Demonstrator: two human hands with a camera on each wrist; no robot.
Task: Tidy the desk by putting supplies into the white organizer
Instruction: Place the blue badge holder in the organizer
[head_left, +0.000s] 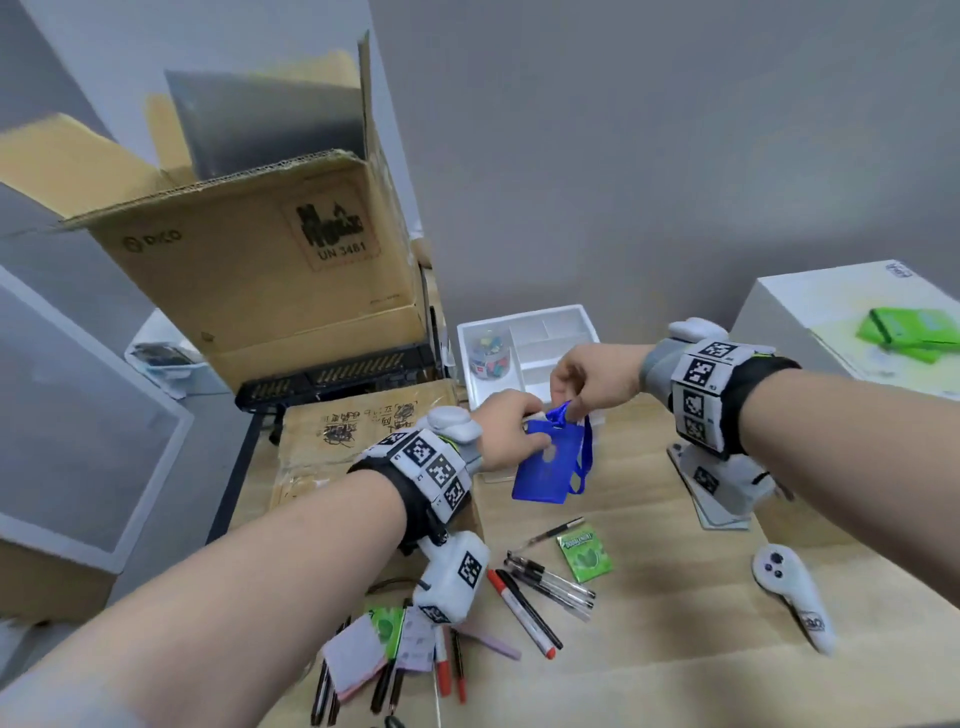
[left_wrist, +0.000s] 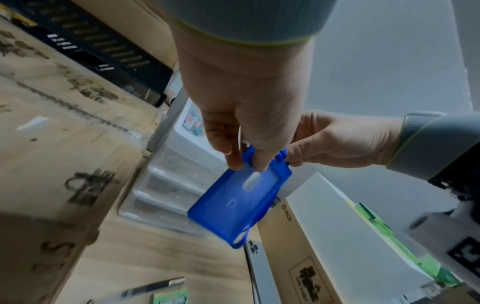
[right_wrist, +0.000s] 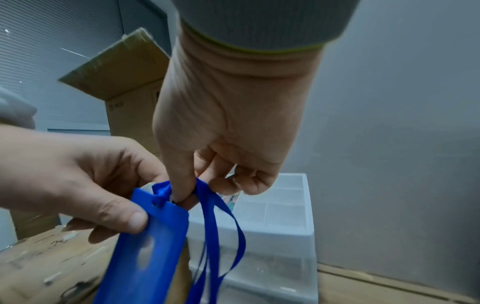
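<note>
The left hand grips the blue badge holder above the bench; the right hand pinches its lanyard, apparently near the knot. The white organizer sits at twelve o'clock.

Light wood bench. On it: white organizer at the back, flat cardboard box to its left, black pens, red-capped markers, green gum pack, sticky-note pads, white controller, white box far right.
</note>
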